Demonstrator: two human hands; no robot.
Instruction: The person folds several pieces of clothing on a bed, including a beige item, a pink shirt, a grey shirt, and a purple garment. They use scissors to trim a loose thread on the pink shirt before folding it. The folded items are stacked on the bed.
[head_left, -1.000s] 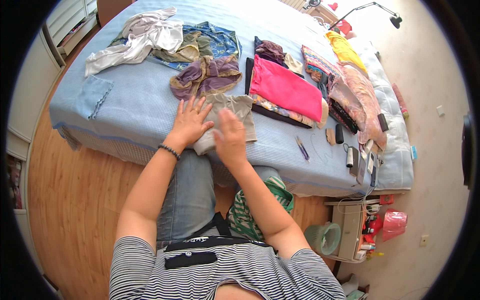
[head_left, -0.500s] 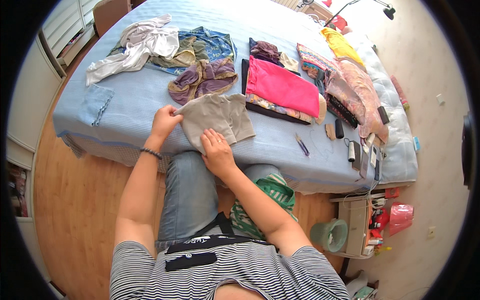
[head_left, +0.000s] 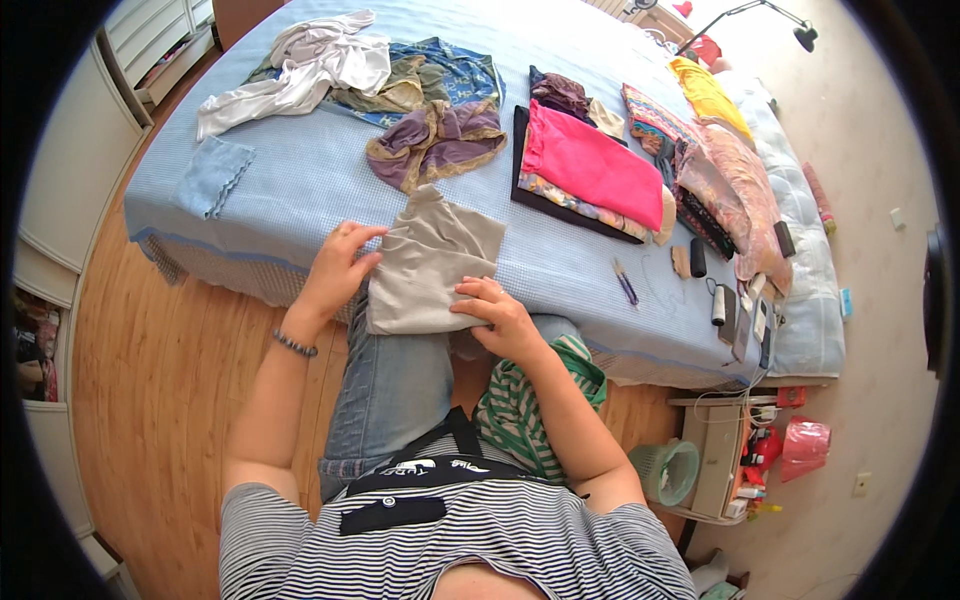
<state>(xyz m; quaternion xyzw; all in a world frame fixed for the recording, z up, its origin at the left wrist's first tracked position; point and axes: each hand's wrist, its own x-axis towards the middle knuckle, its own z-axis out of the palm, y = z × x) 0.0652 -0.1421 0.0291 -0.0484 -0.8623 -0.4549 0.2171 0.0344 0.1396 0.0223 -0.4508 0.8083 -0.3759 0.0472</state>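
Note:
A light grey cloth garment point(head_left: 430, 270), which looks like small shorts, lies partly on the bed's front edge and partly over my knees. My left hand point(head_left: 340, 270) is at its left edge, thumb and fingers apart and fingertips close to the cloth. Over the lower right part of the garment rests my right hand point(head_left: 500, 315), its fingers spread and pressing lightly on the fabric. A green and white striped cloth point(head_left: 530, 420) lies on my lap under my right forearm. Just beyond the grey garment is a purple pair of underpants with tan trim point(head_left: 435, 145).
On the blue bedspread point(head_left: 290, 190) lie a white garment point(head_left: 335, 70), a light blue folded cloth point(head_left: 215, 175) and a stack topped by a pink folded garment point(head_left: 600, 160). Small scissors point(head_left: 626, 282) and several phones lie to the right. A green bin point(head_left: 668, 472) stands on the floor.
The grey garment has turned and come nearer, over my knees. My left hand has let go of its corner; my right hand has moved right across it. The view has shifted slightly.

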